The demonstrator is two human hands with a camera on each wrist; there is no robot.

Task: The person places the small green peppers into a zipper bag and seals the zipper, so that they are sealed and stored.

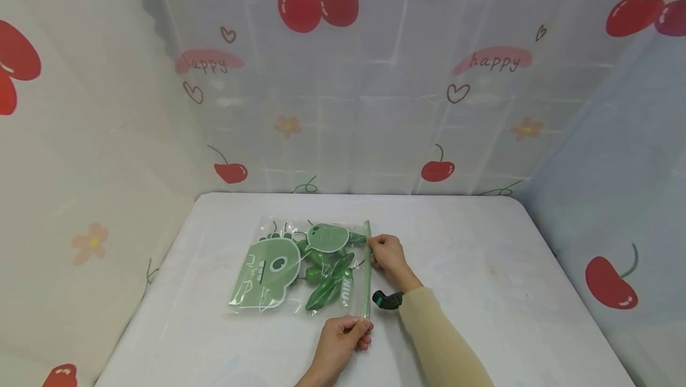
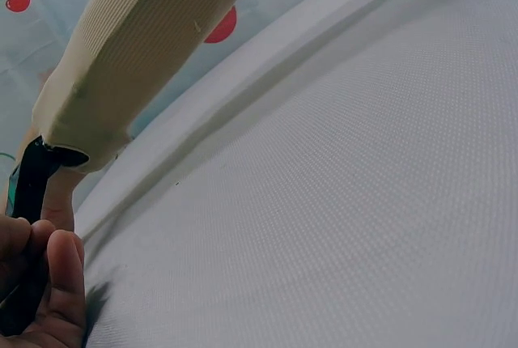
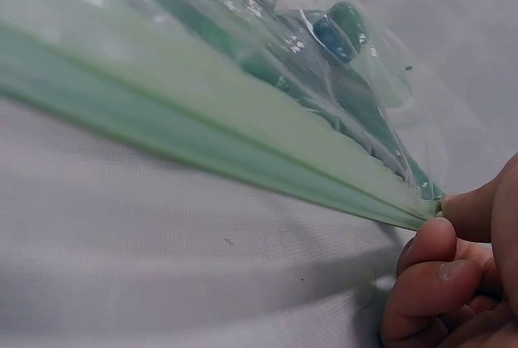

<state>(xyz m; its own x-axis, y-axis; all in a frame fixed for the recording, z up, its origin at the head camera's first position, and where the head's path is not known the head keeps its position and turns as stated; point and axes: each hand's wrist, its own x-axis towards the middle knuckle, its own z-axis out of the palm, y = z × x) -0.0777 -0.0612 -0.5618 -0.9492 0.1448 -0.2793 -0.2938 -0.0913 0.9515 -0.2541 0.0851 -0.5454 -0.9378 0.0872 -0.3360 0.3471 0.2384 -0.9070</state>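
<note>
A clear zip bag point(image 1: 268, 274) with a green cartoon print lies on the white table, its green zip strip point(image 1: 367, 283) toward the right. Inside it are several green peppers point(image 1: 326, 290), partly covered by the print. My right hand point(image 1: 390, 256) pinches the strip toward its far end; in the right wrist view, thumb and finger of that hand point(image 3: 453, 283) meet at the end of the green strip point(image 3: 202, 142). At the strip's near end, my left hand point(image 1: 341, 342) pinches the bag's corner. The left wrist view shows only curled left fingers point(image 2: 65, 275), the bag being hidden there.
The white table point(image 1: 498, 292) extends to both sides of the bag. Curtains point(image 1: 348, 107) printed with cherries hang behind and beside it. A black wrist strap point(image 1: 387, 300) sits at the right wrist, below a beige sleeve point(image 1: 439, 339).
</note>
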